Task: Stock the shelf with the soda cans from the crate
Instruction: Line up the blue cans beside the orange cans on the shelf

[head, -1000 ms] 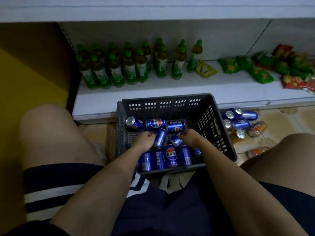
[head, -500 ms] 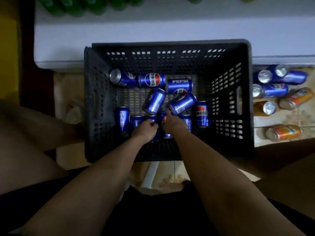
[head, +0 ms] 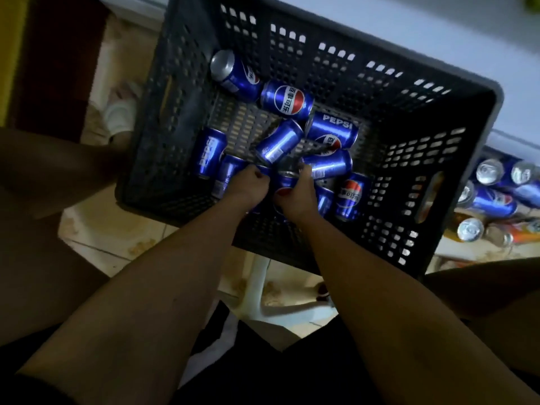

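Observation:
A dark grey perforated crate [head: 321, 33] stands on the floor in front of me and holds several blue Pepsi soda cans [head: 287, 99] lying loose on its bottom. Both my hands are inside it, at the near row of cans. My left hand [head: 245, 187] has its fingers curled over a blue can [head: 264, 170] that is mostly hidden under it. My right hand [head: 296, 194] grips another blue can [head: 285, 180] just beside it, thumb along the can's side. The white shelf [head: 438, 33] runs behind the crate's far wall.
Several more blue cans [head: 493, 200] and orange cans [head: 523, 236] lie on the floor to the right of the crate. A white plastic piece [head: 260, 287] lies on the tiled floor below the crate. My knees flank the crate left and right.
The view has tipped down and tilted, so the shelf's bottles are out of sight. Both hands drew back from the middle cans to the near row and curled round two cans.

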Action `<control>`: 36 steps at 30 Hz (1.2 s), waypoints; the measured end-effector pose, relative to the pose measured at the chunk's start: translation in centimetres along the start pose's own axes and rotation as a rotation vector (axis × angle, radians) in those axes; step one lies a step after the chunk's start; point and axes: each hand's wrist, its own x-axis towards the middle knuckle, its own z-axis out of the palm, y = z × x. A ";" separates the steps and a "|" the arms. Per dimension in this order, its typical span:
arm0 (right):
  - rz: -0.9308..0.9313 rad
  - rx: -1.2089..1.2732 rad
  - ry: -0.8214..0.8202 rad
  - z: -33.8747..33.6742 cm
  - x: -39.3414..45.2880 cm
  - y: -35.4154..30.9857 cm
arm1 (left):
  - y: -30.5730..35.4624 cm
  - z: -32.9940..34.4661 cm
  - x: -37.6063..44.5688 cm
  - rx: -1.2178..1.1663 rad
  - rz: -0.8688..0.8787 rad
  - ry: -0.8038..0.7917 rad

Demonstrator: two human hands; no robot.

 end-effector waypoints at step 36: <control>-0.614 0.458 0.352 -32.9 -23.0 -24.0 | 29.6 -22.6 -28.5 0.410 1.104 0.669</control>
